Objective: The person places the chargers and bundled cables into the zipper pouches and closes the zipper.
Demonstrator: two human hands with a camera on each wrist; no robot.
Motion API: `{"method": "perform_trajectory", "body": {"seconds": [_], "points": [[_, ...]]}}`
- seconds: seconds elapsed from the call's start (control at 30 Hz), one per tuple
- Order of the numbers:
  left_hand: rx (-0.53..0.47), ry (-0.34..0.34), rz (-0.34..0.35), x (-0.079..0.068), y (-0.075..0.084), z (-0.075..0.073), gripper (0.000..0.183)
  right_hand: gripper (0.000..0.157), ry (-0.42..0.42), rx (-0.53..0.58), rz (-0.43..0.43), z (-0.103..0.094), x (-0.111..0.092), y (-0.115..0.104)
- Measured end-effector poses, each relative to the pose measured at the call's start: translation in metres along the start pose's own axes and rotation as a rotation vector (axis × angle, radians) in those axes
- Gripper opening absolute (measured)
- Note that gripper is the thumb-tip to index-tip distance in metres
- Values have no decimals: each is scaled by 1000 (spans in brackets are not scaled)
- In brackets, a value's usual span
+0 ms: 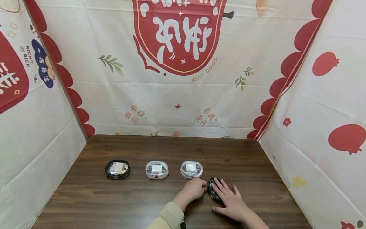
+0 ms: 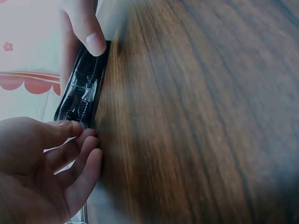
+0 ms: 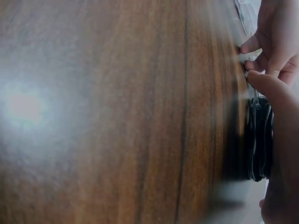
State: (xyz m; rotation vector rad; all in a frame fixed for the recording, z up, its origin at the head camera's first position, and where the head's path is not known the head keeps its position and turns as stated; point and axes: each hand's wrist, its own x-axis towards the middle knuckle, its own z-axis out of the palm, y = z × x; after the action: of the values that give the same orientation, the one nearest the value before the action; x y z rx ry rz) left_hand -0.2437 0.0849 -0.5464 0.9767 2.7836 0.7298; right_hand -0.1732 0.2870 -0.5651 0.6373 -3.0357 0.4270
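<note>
A black-edged oval clear pouch lies on the table in front of both hands. My left hand is at its left end, where thumb and index finger pinch the edge; the exact part between the fingertips is hidden. In the left wrist view, the dark side of the pouch faces the camera, with the left hand at its lower end. My right hand rests across the pouch from the right, fingers spread and straight, with the thumb by its near end.
Left of the hands, a row holds two white-edged oval pouches, one in the middle and one nearer the hands, and a black-edged one at the far left. Each contains small pale items. Printed cloth walls surround the brown wooden table.
</note>
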Motion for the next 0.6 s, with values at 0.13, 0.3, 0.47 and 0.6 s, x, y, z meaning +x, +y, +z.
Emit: {"method": "perform_trajectory", "body": {"seconds": [0.13,0.3,0.47,0.6], "points": [[19,-11,-11,0,0,2,20,86,28,-9,-18,0,0,-2],[-2,-32,-35,1,-1,5,17,82,63,28,-33,-1,-1,0],[3,-34,-72,1,-1,3,14,76,95,70,-48,-4,1,1],[3,-27,-98,0,0,0,10,71,104,81,-50,-8,2,0]]}}
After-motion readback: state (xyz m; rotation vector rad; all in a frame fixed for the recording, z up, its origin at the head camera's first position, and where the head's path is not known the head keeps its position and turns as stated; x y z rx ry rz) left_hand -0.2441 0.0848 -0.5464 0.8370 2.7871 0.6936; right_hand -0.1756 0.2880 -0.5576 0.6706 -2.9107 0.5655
